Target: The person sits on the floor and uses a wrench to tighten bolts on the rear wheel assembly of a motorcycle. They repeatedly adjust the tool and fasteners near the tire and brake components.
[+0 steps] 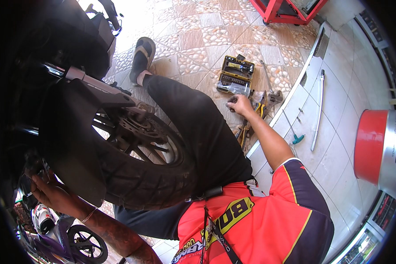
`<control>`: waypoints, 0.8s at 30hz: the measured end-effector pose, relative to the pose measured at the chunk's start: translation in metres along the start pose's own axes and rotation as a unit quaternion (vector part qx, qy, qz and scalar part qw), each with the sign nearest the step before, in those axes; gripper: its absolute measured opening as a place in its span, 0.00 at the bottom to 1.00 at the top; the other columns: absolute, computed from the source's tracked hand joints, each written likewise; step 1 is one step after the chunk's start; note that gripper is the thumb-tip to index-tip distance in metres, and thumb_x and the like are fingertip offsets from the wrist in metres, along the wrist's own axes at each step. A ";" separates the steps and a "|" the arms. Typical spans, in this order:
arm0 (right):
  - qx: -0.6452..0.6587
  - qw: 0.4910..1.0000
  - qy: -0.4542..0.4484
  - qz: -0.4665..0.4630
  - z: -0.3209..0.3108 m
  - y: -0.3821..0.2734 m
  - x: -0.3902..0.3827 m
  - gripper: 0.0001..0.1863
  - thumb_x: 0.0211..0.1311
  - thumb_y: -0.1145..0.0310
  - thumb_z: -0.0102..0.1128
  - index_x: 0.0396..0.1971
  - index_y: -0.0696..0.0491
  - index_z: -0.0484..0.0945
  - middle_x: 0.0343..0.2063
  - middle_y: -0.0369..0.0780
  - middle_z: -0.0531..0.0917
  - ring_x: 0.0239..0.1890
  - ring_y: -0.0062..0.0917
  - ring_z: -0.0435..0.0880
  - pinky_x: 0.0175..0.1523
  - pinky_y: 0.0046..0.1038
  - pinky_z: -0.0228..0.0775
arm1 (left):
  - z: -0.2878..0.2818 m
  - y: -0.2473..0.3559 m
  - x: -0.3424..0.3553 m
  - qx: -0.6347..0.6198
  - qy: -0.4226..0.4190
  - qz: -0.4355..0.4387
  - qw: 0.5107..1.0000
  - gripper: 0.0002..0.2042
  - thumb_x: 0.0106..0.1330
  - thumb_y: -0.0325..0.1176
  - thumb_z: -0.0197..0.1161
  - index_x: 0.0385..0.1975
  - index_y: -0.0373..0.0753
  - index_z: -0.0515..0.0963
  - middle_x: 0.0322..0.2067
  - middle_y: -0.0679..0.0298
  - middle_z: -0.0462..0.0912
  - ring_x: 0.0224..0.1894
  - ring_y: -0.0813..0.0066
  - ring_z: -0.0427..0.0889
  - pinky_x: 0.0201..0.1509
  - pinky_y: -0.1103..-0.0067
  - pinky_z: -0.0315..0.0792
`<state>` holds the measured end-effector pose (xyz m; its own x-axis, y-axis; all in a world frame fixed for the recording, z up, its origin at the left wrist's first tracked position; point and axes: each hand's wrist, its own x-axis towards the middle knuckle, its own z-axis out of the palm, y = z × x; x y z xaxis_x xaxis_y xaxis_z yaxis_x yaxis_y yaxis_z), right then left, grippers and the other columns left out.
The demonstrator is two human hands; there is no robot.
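Observation:
A motorcycle's front wheel (119,180) with black fender (66,141) and brake disc (145,132) stands against my legs at the left. My left hand (46,189) reaches beside the fender at lower left, fingers curled on a dark part I cannot make out. My right hand (240,104) is pinched over the floor near my knee, holding something small and dark. Just above it lies an open yellow-and-black tool case (234,75) with bits and a plastic bag. Pliers (260,110), an adjustable wrench (273,99) and other tools lie beside that hand.
A white tiled step (334,92) at right holds a long bar (317,110), a green T-handle tool (298,139) and small pieces. A red-and-silver drum (369,145) stands at far right, a red cart (284,11) at the top. A purple motorcycle (57,237) is at lower left.

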<state>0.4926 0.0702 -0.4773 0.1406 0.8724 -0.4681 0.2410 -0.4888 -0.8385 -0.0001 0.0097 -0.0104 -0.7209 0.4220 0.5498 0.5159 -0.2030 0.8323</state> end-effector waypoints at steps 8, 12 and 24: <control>-0.107 0.991 0.043 -0.063 0.001 0.002 0.000 0.11 0.56 0.66 0.76 0.36 0.54 0.89 0.24 0.41 0.89 0.25 0.24 0.88 0.37 0.29 0.79 | -0.005 -0.006 0.003 -0.001 -0.004 -0.002 1.000 0.18 0.75 0.40 0.64 0.54 0.31 0.74 0.44 0.54 0.81 0.43 0.65 0.85 0.49 0.75 0.83; -0.103 0.994 0.033 -0.027 0.002 0.002 0.000 0.12 0.55 0.64 0.77 0.36 0.54 0.89 0.24 0.40 0.89 0.26 0.25 0.88 0.38 0.30 0.80 | -0.003 -0.003 0.000 -0.001 -0.002 -0.009 1.000 0.18 0.75 0.40 0.64 0.53 0.31 0.74 0.43 0.54 0.81 0.42 0.65 0.86 0.48 0.76 0.83; -0.227 0.960 0.042 -0.160 -0.001 -0.002 -0.013 0.15 0.54 0.58 0.75 0.40 0.49 0.89 0.39 0.48 0.87 0.44 0.41 0.87 0.52 0.39 0.77 | -0.004 -0.004 0.000 0.015 0.003 -0.012 1.000 0.19 0.75 0.40 0.64 0.54 0.31 0.74 0.44 0.54 0.81 0.42 0.66 0.85 0.48 0.75 0.82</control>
<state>0.4908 0.0603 -0.4692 0.0628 0.9840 -0.1666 0.6764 -0.1647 -0.7179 -0.0046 0.0069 -0.0136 -0.7358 0.4218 0.5298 0.5119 -0.1658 0.8429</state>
